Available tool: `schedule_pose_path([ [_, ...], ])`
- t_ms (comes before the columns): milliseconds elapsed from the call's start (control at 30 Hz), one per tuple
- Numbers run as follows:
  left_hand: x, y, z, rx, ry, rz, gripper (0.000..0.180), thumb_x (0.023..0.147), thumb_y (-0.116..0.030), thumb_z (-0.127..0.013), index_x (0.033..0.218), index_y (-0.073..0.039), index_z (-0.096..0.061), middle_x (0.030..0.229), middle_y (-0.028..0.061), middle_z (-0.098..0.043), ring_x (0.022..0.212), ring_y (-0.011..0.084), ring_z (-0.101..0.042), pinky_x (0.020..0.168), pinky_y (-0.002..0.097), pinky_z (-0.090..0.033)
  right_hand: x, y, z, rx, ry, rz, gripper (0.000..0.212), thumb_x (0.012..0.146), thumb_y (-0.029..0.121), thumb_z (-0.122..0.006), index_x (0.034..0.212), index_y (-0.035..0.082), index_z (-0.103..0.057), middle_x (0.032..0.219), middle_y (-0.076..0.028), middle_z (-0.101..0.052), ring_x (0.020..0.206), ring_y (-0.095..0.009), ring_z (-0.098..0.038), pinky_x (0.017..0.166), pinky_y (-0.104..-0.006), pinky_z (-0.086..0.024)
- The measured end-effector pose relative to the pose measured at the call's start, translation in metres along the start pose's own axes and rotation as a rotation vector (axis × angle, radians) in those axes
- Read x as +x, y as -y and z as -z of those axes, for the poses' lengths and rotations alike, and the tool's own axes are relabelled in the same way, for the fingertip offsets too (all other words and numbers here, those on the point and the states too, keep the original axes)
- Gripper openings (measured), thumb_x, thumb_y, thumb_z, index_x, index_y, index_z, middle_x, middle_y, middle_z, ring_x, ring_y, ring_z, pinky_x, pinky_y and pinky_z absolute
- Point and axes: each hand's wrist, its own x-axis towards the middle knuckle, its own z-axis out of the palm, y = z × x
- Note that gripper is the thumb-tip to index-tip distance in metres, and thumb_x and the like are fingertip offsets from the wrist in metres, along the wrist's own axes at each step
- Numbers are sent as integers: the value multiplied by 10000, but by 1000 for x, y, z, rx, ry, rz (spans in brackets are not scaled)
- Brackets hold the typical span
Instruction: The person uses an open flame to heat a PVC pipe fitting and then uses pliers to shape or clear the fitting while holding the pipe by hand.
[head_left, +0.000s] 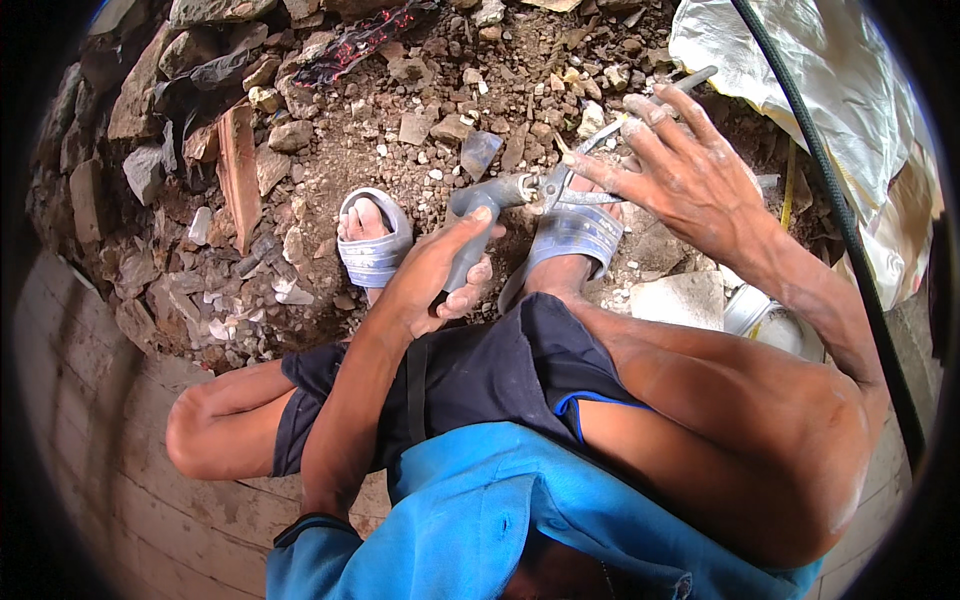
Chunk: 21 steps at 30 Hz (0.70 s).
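Note:
My left hand [455, 265] wraps around a grey plastic pipe fitting [462, 235], with the thumb along its top. A short metal piece [528, 187] shows at the fitting's right end. Pliers [580, 196] meet that end with their jaws, and their handles spread wide apart to the right. My right hand [690, 170] is on the pliers, its fingers stretched over the far handle and its thumb between the handles. Its palm is hidden. Both hands are above my right foot, which wears a blue-grey slide sandal [580, 237].
Rubble and soil [420, 110] spread ahead, with a broken brick piece [238, 180] at left. A white plastic sheet [770, 60] and a black hose [820, 160] lie at right. Near my right knee are a flat stone slab [680, 300] and a white round container [785, 330].

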Motion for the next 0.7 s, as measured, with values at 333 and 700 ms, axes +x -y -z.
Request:
schedule_pose_path([
  [333,-5,-3,6,122,9,82,640,1011,-487,-571,1373,31,-474,648,-3,-490,347,49,-394,283,203,-260,4,-4,6,77,-3,80,518,897,153,-586,1382,335,-598,1049,-53,-593,1104,-250,-590,1159,-458,-398],
  [700,-17,-12,8,248,-50,54,537,1010,-483,-580,1262,-12,-517,765,20,-553,378,44,-443,295,193,-270,13,-7,14,192,21,112,420,873,165,-616,1272,280,-682,1047,-34,-590,1034,-235,-590,964,-397,-498],
])
